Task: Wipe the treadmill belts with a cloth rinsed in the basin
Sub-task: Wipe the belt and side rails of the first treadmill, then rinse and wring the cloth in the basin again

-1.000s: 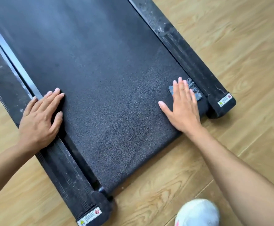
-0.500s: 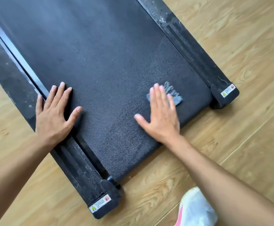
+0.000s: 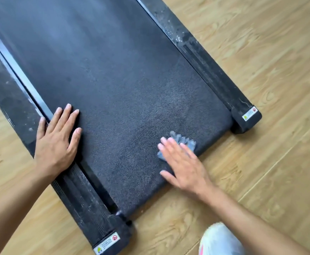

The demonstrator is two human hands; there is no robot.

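Wiping the near end of the treadmill belt (image 3: 113,89) with a small grey cloth (image 3: 185,141).

Head view: cloth pinned flat against the belt near its near-right corner, under the right hand (image 3: 183,162), fingers (image 3: 168,144) straight and close together, clamping nothing, only bearing down. Bracing with the left hand (image 3: 56,142), fingers straight and slightly spread, palm laid across the belt's left edge and the left side rail (image 3: 8,92). Judging by the crumpled fringe poking out past the fingertips: soft, light and limp, likely to bunch or roll on the belt's gritty surface. Best driven with a flat palm over its middle, or pinched at the bunched far edge for lifting. No basin visible around the belt, only wooden floor (image 3: 261,52) and a white shoe (image 3: 222,240) beyond its near end.
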